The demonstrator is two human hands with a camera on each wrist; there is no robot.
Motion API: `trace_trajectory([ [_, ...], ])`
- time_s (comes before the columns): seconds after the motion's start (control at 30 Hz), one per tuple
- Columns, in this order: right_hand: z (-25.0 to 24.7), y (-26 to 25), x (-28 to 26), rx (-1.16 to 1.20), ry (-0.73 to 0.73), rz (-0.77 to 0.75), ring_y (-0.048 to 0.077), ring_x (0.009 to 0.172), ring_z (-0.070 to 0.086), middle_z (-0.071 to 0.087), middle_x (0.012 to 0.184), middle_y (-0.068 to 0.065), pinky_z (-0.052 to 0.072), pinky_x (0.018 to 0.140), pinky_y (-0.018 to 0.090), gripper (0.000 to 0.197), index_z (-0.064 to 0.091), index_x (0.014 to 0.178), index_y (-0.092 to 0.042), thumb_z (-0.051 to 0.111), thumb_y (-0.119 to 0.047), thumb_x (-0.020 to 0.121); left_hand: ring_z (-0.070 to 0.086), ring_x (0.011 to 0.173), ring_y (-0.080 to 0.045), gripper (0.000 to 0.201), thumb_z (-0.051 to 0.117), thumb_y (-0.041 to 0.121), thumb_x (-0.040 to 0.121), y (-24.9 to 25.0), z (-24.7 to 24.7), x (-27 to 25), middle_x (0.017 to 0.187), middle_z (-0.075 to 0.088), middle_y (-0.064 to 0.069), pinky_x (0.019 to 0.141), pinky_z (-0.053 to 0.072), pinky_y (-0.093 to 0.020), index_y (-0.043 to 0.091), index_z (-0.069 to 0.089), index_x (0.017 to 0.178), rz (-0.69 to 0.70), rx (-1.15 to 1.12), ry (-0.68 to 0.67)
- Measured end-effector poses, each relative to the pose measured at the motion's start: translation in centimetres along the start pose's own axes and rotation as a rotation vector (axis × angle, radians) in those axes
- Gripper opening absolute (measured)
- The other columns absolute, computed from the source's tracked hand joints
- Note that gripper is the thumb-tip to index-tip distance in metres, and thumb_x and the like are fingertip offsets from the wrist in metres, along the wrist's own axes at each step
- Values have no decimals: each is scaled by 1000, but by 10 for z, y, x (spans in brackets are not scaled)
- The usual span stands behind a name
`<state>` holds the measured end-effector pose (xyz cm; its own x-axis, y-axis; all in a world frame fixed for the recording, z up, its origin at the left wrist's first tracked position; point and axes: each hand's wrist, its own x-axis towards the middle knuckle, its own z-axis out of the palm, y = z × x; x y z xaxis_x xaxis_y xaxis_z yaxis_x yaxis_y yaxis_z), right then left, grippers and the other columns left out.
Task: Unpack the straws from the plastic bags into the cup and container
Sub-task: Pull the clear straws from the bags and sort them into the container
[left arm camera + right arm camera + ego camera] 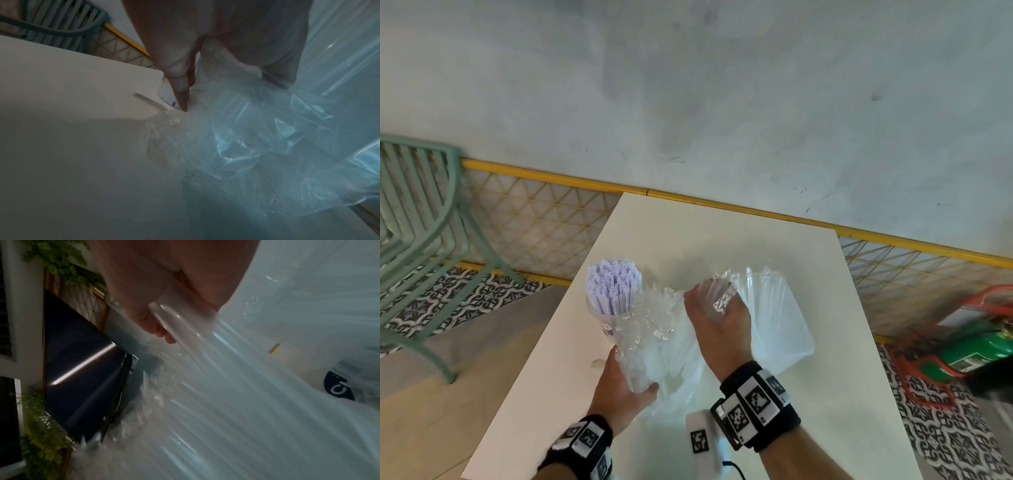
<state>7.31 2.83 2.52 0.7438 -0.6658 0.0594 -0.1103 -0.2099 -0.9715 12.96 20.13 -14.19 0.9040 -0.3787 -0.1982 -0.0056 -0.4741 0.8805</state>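
Left hand (625,383) grips the plastic bag (654,329) low; right hand (717,317) clutches its top

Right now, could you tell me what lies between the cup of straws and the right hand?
Crinkled clear plastic bag fills that gap, seen in the head view.

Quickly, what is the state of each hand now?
Left hand: grips the lower end of the plastic bag.
Right hand: fingers curled round clear straws.

Head view bright, edges bowed; wrist views dim, blurred.
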Motion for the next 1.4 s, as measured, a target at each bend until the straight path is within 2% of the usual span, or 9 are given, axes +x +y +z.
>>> trace_trajectory([
  [0.23,-21,-37,11,179,2,-50,12,70,62,67,74,-5,53,69,35,11,65,79,-16,75,-20,82,62,101,-17,86,85,35,59,-2,2,1,105,65,-5,100,45,-33,14,41,131,8,-1,16],
  [0.37,-62,-88,22,249,37,-313,19,73,64,68,80,20,55,69,36,10,64,86,10,72,5,83,61,103,-18,84,86,34,60,-5,3,1,107,64,-4,99,40,-27,11,44,129,2,33,26],
  [0.5,-110,-119,46,247,65,-461,19,78,66,68,81,9,56,74,35,10,63,87,10,70,10,80,60,99,-20,79,87,25,63,-5,5,2,101,64,-4,94,38,-24,7,45,127,12,39,47],
  [0.6,-126,-109,63,155,112,-381,9,70,60,61,80,10,52,65,18,9,60,89,10,67,7,84,61,95,-21,76,88,25,63,-8,7,4,96,64,-6,97,38,-25,0,48,122,-13,46,40],
  [0.7,-123,-54,74,-272,62,-240,-2,69,57,61,81,-8,46,64,5,13,60,86,-24,72,-22,86,56,102,-17,75,88,25,63,-8,7,4,105,63,-6,98,30,-19,0,49,122,-6,62,55],
  [0.83,-125,18,84,-660,-310,-48,12,131,42,44,143,-8,38,110,37,97,39,142,-28,83,-59,62,60,94,-5,82,82,47,55,-13,6,5,96,68,-2,97,35,-15,-2,55,114,-37,9,-9],
  [0.93,-134,27,91,-754,-351,-65,16,146,17,18,159,-5,24,119,48,126,13,154,-27,87,-58,56,61,95,-4,89,73,58,50,-20,5,9,92,69,-3,95,28,-2,-7,57,107,-49,33,-9],
  [1.23,-106,36,111,-1041,-597,-420,11,150,-9,-2,162,-19,5,118,46,119,2,148,-51,81,-65,60,65,87,-20,109,72,80,40,-30,8,12,77,62,-9,93,21,2,-12,53,97,-97,102,-51],
  [1.4,-87,30,118,-1152,-615,-429,13,145,21,28,154,-19,16,111,45,93,18,146,-51,77,-53,74,63,103,-10,95,66,75,59,-44,9,15,92,69,-5,100,6,8,-8,57,104,-81,111,-67],
])
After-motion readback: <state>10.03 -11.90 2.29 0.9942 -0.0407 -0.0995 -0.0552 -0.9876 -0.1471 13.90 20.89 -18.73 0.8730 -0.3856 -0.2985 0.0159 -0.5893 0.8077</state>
